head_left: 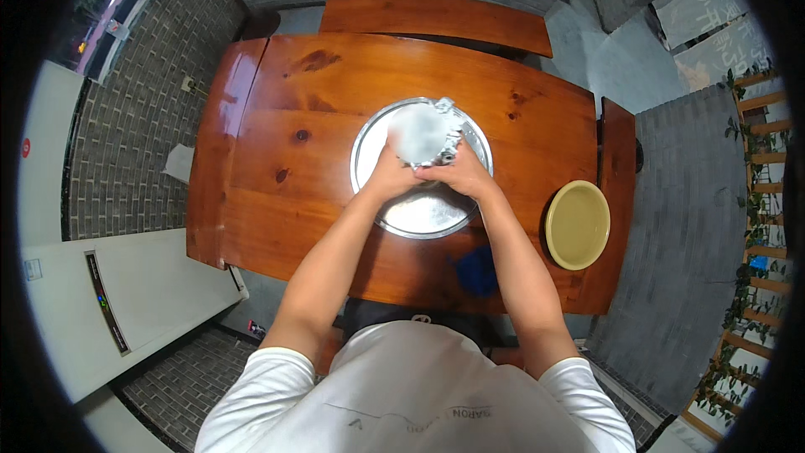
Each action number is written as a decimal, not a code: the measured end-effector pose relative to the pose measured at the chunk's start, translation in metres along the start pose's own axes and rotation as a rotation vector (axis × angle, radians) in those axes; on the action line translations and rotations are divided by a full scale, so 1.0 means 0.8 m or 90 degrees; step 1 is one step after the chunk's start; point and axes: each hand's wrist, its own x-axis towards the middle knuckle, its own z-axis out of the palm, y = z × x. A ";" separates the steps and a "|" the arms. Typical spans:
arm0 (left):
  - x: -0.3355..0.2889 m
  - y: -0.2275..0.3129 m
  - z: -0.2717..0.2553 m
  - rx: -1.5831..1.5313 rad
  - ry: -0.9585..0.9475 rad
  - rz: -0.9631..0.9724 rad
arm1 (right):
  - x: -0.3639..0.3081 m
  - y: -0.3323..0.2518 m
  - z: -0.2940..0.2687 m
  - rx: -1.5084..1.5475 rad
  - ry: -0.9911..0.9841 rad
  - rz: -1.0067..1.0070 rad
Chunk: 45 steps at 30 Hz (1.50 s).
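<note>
Both my hands are closed round a pale, round object with a crinkled silver, foil-like edge [426,132], held over a round metal tray [423,214]. My left hand [391,174] grips its near left side. On the near right side is my right hand [462,169], its thumb lying along the front edge. The top of the object looks smooth and whitish, and its left part is blurred. Fingers beneath it are hidden, and I cannot tell what it contains. The shiny tray rests on the wooden table [277,143].
A yellow basin [578,225] stands near the table's right end. Something blue [475,271] lies by my right forearm, partly hidden. Beyond the table is a wooden bench [436,18]; a white cabinet-like appliance [168,289] stands at the left. Plants climb a wooden trellis [759,235] at far right.
</note>
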 end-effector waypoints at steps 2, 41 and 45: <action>0.002 -0.015 -0.009 0.170 0.004 0.125 | 0.000 0.005 0.020 0.025 0.056 0.041; -0.115 -0.003 0.002 0.329 -0.141 0.193 | -0.122 0.001 0.081 0.165 0.062 0.097; -0.135 0.023 -0.002 0.338 0.007 0.113 | -0.122 0.008 0.086 0.089 0.135 0.022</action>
